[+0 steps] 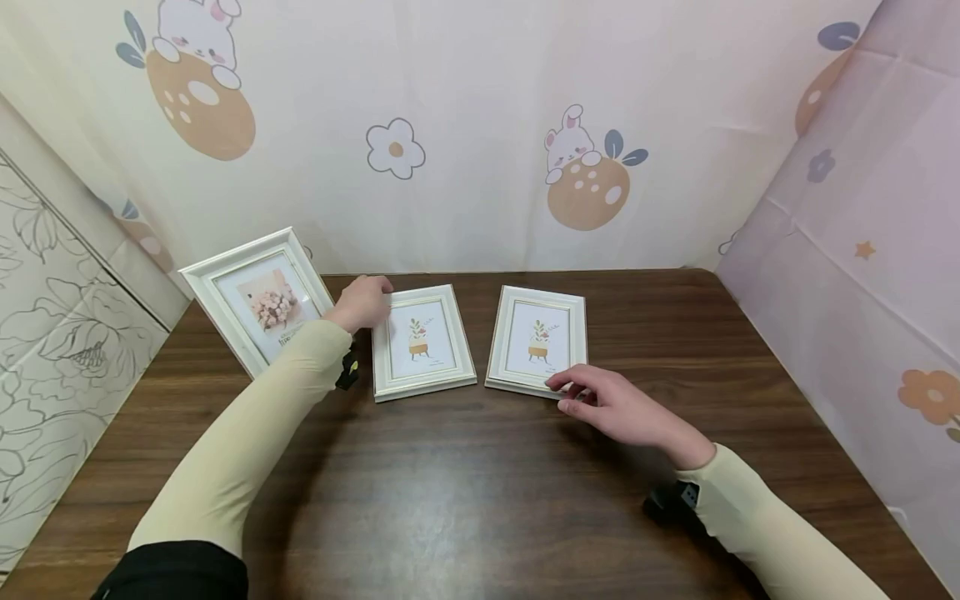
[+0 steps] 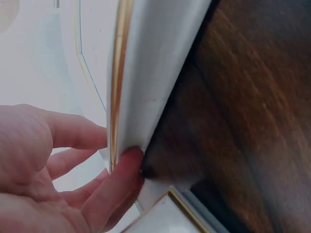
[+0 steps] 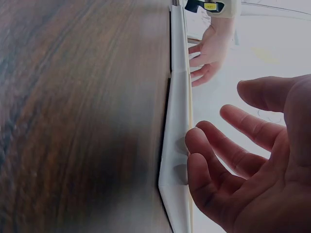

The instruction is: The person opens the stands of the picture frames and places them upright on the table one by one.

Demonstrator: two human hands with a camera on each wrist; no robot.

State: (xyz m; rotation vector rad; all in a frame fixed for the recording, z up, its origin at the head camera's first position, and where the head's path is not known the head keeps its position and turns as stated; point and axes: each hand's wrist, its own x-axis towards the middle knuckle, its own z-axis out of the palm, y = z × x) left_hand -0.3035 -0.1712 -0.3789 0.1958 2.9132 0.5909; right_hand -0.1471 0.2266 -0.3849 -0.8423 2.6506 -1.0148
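Three white picture frames are on the brown table. The middle frame point(image 1: 424, 389), with a potted plant print, is at my left hand point(image 1: 362, 302), near its upper left corner. In the left wrist view, the thumb and a finger point(image 2: 119, 182) of that hand pinch the frame's gold-lined edge point(image 2: 146, 68). To the right lies a matching frame point(image 1: 498, 333). My right hand point(image 1: 615, 404) is at its lower right corner, with loosely bent fingers point(image 3: 197, 141) touching the front edge point(image 3: 176, 160) and the thumb apart from it.
A larger frame point(image 1: 225, 312) with a flower picture stands tilted at the left, behind my left forearm. The wooden table point(image 1: 480, 492) extends toward me. A patterned curtain point(image 1: 480, 83) hangs at its back edge, and more printed cloth point(image 1: 870, 308) rises on the right.
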